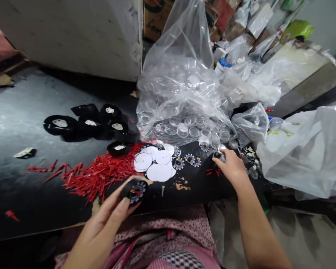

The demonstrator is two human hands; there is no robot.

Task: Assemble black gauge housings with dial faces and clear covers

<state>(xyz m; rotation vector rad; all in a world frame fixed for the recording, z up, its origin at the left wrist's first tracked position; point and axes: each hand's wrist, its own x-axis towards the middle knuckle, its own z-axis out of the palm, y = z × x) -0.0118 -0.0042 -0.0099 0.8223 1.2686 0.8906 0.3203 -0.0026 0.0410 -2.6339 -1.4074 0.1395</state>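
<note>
My left hand (114, 213) holds a round black piece (136, 191) with a numbered dial face and a red pointer, near the table's front edge. To the right, my right hand (229, 164) has its thumb and fingers at a small round clear or dark piece (218, 156); whether it grips the piece is too small to tell. Between the hands lie white paper discs (160, 172) and several black dial discs (178, 163). A heap of red pointers (100, 175) spreads left of the discs. A few red pointers (214, 172) lie just below my right hand.
Black round housings (60, 125) stand at the left back. A large clear bag (184, 93) of transparent round covers (194, 132) lies behind the discs. White plastic bags (305, 157) crowd the right side. A small screw-like piece (162, 190) lies near the front edge.
</note>
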